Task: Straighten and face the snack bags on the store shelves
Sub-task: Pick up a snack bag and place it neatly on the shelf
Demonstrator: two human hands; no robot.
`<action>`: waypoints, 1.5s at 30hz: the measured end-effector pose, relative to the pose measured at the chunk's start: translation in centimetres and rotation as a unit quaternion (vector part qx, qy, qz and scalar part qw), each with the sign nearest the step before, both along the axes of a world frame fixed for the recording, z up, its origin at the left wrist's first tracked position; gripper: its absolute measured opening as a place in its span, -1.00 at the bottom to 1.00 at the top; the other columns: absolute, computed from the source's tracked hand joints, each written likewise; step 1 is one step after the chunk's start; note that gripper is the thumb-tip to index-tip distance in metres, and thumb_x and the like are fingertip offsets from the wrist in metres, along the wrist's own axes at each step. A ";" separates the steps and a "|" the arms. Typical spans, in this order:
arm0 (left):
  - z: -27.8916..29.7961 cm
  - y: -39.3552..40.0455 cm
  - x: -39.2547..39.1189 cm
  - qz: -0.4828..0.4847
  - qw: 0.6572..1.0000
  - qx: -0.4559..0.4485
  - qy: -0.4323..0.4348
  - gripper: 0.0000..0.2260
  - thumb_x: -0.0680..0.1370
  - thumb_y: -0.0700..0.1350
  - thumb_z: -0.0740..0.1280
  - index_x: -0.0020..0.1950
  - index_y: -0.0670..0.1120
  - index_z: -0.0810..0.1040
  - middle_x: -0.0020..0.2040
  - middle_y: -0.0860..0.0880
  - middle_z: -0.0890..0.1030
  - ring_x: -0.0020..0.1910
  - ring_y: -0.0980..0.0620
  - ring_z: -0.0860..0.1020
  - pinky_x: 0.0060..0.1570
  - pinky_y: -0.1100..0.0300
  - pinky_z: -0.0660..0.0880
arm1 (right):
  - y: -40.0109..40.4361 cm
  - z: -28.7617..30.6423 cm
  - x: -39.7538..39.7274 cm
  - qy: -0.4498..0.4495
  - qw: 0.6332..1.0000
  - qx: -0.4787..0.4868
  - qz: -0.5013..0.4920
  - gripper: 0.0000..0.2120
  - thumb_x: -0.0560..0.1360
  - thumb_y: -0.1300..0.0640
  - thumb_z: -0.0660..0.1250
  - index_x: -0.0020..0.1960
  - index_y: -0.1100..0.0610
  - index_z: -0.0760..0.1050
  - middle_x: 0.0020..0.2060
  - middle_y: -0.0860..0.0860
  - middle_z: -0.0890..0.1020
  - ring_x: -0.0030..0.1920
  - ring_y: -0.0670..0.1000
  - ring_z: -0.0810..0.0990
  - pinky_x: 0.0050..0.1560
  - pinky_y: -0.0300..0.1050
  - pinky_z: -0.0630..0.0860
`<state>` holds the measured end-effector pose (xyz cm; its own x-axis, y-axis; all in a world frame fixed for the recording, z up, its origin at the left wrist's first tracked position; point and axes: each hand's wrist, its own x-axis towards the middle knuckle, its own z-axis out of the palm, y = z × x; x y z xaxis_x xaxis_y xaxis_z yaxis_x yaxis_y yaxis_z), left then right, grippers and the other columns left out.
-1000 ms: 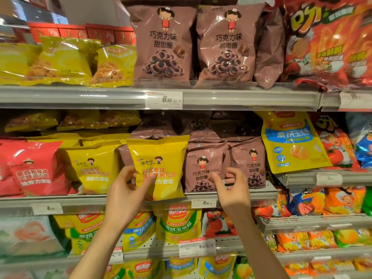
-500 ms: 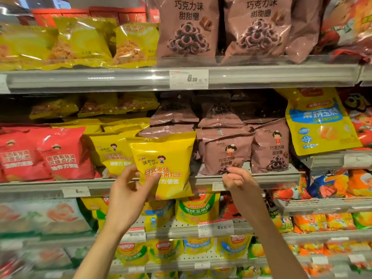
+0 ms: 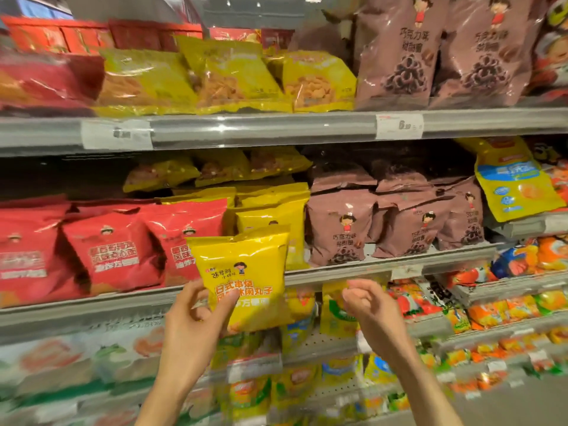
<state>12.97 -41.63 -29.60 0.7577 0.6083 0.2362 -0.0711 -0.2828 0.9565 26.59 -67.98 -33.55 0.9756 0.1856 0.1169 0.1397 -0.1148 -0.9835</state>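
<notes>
My left hand (image 3: 196,315) grips a yellow snack bag (image 3: 246,272) by its lower left corner, thumb across the front. The bag hangs upright in front of the middle shelf's edge (image 3: 353,272), off the shelf. Behind it stand more yellow bags (image 3: 273,216). To their right is a row of brown chocolate-ring bags (image 3: 338,229), upright and facing out. My right hand (image 3: 365,299) hovers below the shelf edge, fingers loosely curled, holding nothing.
Red bags (image 3: 110,247) fill the middle shelf's left side. The upper shelf (image 3: 246,127) carries red, yellow and large brown bags (image 3: 396,56). A yellow-and-blue bag (image 3: 516,179) hangs at the right. Lower shelves hold small colourful packs (image 3: 507,309).
The view has swung left. My right hand has let go of the brown bags and dropped below the shelf edge. The yellow bag in my left hand has come down and forward.
</notes>
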 end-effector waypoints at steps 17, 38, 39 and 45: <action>0.4 14.3 -5.5 0.087 0.996 0.006 -0.011 -0.50 0.36 0.30 0.56 0.10 -0.01 0.59 -0.03 -0.02 0.68 -0.26 -0.29 0.67 -0.16 -0.10 0.64 | 16.7 3.8 -3.3 -0.065 0.993 -0.066 0.078 -0.80 0.59 0.25 0.38 0.20 0.09 0.51 -0.04 0.06 0.67 -0.12 -0.07 0.62 -0.07 -0.22 0.51; 2.6 20.2 -4.3 0.101 0.992 0.066 -0.045 -0.57 0.41 0.26 0.48 0.21 0.14 0.56 -0.18 0.01 0.55 -0.20 -0.24 0.62 -0.17 0.00 0.56 | 25.1 6.2 -0.9 -0.051 0.987 0.050 0.146 -0.58 0.49 -0.26 0.42 0.29 -0.26 0.42 0.11 -0.19 0.70 0.08 -0.18 0.70 -0.11 -0.24 0.66; 2.9 20.8 -4.4 0.106 0.991 0.065 -0.045 -0.44 0.42 0.29 0.49 0.24 -0.04 0.53 -0.15 -0.07 0.52 -0.15 -0.25 0.64 -0.08 -0.09 0.58 | 25.1 6.4 -0.9 -0.056 0.986 0.061 0.143 -0.63 0.50 -0.26 0.40 0.27 -0.28 0.43 0.10 -0.22 0.70 0.07 -0.16 0.71 -0.11 -0.24 0.66; 3.8 22.3 -4.8 0.109 0.991 0.072 -0.022 -0.37 0.38 0.39 0.47 0.16 -0.08 0.51 -0.05 0.01 0.56 -0.13 -0.26 0.66 -0.05 -0.14 0.54 | 24.8 7.2 -1.1 -0.042 0.981 0.121 0.146 -0.62 0.49 -0.33 0.39 0.27 -0.31 0.52 0.17 -0.13 0.70 0.15 -0.09 0.70 0.01 -0.17 0.66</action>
